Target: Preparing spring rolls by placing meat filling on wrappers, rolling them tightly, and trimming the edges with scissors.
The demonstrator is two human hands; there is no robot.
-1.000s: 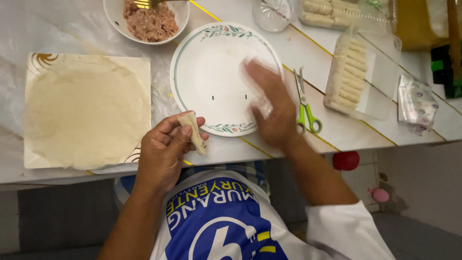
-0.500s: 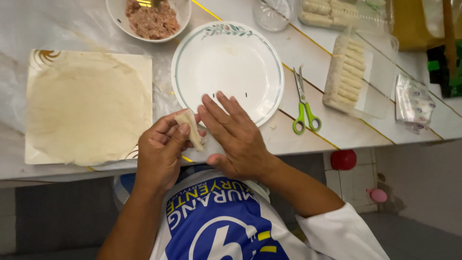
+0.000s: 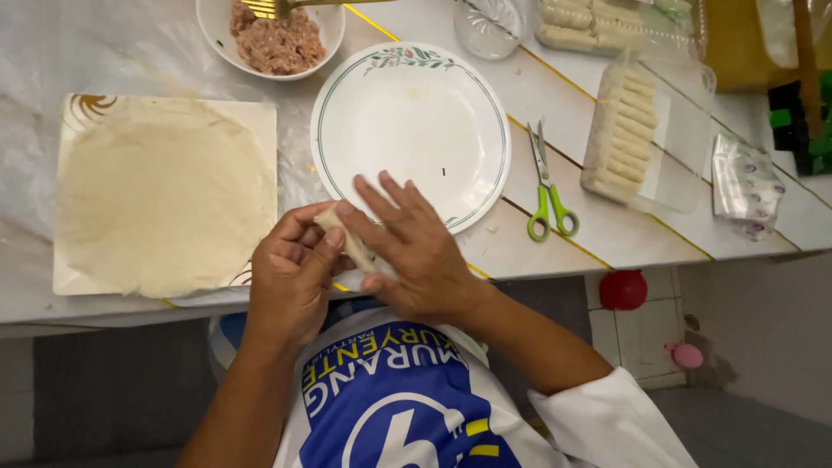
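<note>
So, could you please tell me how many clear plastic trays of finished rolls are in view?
2: one clear tray right of the scissors, another at the top edge, partly cut off.

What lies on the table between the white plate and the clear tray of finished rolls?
In the head view, green-handled scissors lie between the white plate and the clear tray.

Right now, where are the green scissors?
In the head view, the green-handled scissors lie on the table right of the white plate, left of the clear tray of rolls.
</note>
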